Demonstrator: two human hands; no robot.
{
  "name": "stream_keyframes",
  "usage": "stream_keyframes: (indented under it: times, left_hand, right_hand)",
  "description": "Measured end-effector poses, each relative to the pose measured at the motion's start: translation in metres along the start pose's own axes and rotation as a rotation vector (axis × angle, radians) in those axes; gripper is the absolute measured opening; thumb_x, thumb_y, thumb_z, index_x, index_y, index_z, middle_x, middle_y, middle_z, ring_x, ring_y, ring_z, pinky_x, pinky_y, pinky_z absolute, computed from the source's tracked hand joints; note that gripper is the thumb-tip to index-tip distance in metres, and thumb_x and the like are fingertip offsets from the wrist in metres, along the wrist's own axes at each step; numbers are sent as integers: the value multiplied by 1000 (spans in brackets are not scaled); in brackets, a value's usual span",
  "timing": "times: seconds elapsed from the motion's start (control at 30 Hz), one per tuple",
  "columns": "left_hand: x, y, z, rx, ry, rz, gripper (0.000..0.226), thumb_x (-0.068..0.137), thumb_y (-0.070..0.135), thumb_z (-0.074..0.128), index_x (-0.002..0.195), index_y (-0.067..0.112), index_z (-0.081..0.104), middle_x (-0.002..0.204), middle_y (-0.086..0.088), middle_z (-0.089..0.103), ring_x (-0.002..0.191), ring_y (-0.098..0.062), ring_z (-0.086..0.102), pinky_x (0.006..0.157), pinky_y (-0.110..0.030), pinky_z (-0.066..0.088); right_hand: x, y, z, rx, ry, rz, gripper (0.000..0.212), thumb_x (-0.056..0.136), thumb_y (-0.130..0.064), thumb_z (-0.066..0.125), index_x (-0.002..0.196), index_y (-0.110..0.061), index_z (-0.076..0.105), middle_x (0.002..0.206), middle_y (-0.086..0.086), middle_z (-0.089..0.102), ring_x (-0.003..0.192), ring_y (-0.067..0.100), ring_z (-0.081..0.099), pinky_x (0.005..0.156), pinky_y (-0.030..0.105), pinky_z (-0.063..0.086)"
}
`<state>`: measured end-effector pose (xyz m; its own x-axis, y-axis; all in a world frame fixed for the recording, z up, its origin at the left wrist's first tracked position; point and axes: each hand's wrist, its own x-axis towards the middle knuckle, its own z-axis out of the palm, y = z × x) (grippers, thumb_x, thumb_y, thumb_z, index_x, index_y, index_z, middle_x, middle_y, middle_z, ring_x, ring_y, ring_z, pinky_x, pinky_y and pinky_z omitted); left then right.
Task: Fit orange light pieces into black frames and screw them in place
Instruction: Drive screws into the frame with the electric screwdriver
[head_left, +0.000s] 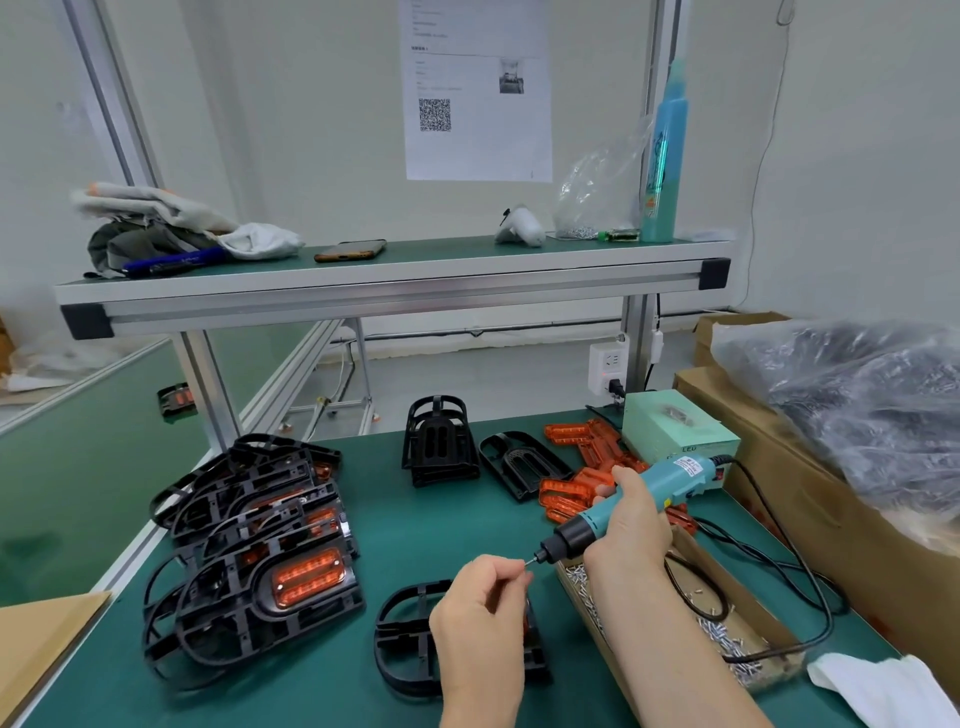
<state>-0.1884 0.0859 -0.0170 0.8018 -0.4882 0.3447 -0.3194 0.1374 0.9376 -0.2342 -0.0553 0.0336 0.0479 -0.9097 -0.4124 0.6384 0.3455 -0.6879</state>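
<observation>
Left hand (483, 608) fingers are pinching a tiny item (526, 565) at the bit of the teal screwdriver (654, 491), which the right hand (631, 525) is gripping. 1 black frame (402, 642) is lying beneath on the green surface (415, 519), orange light pieces (566, 496) behind.

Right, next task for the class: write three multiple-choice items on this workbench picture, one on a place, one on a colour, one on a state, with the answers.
1. Where does the phone lie? A on the upper shelf; B in the cardboard box; C on the stack of frames.
2. What colour is the body of the screwdriver? A red; B teal; C yellow.
3. What is the right hand doing? A lying flat on the mat; B gripping the screwdriver; C holding an orange piece.
Answers: 1 A, it lies on the shelf's green top; 2 B, its casing is teal; 3 B, the fingers curl round its body.
</observation>
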Motion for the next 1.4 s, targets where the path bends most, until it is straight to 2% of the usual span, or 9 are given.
stream_keyframes:
  times: [0.27,0.47,0.7,0.77,0.87,0.97,1.1,1.3,1.4]
  left_hand:
    - [2,1,-7,219,-2,280,39,75,-8,78,72,30,69,73,13,64,66,-9,61,62,-14,45]
    - [4,10,-11,46,-94,53,54,85,-1,72,115,43,62,87,12,71,84,-12,71,80,-17,53]
    - [6,8,-16,62,-147,-58,57,88,-2,66,119,43,54,94,18,72,93,0,69,91,-33,56]
    - [10,6,-22,141,-160,-23,59,88,-2,62,122,44,49,100,18,70,103,3,64,96,-27,52]
    - [24,0,-40,494,-355,54,63,86,28,68,140,39,38,138,25,45,134,2,39,108,-14,27]
    - [41,-11,-52,897,-731,91,97,73,72,62,154,31,25,161,13,19,151,-8,5,123,-37,0]
    - [42,-27,-53,1060,-851,65,109,63,84,57,155,37,21,165,8,11,152,-13,-1,121,-49,-12]
    - [35,-36,-56,983,-748,151,90,59,80,64,140,50,37,157,15,25,150,-13,12,121,-44,-9]
    - [33,-39,-57,995,-745,173,74,60,82,61,124,46,52,161,11,22,151,-12,8,122,-42,-9]
  right_hand:
    - [2,1,0,-38,-24,5,38,87,-17,74,121,-13,58,75,-1,63,66,10,61,54,30,47]
    - [1,-1,4,-13,-43,-26,42,84,-19,75,123,-14,59,75,-2,65,68,12,63,61,31,50]
    - [2,-2,11,-44,-74,-97,38,84,-20,77,117,-14,60,66,-4,64,51,5,61,53,26,50]
    - [2,-4,12,-41,-85,-122,33,83,-20,77,112,-15,60,64,-5,64,54,6,61,56,27,50]
    - [4,-7,11,-64,-100,-198,25,83,-19,76,102,-18,59,60,-8,63,53,4,60,50,22,50]
    - [5,-6,9,-123,-143,-300,21,84,-17,75,98,-16,59,61,-7,62,54,6,58,52,22,50]
    - [3,5,5,-235,-214,-423,19,85,-18,76,90,-21,58,62,-7,65,56,6,60,59,27,50]
    - [-5,19,7,-377,-240,-532,30,68,-45,76,86,-26,61,80,9,70,70,21,65,73,47,58]
    - [-6,26,8,-412,-245,-574,27,64,-51,74,84,-35,64,79,3,70,71,24,65,72,50,59]
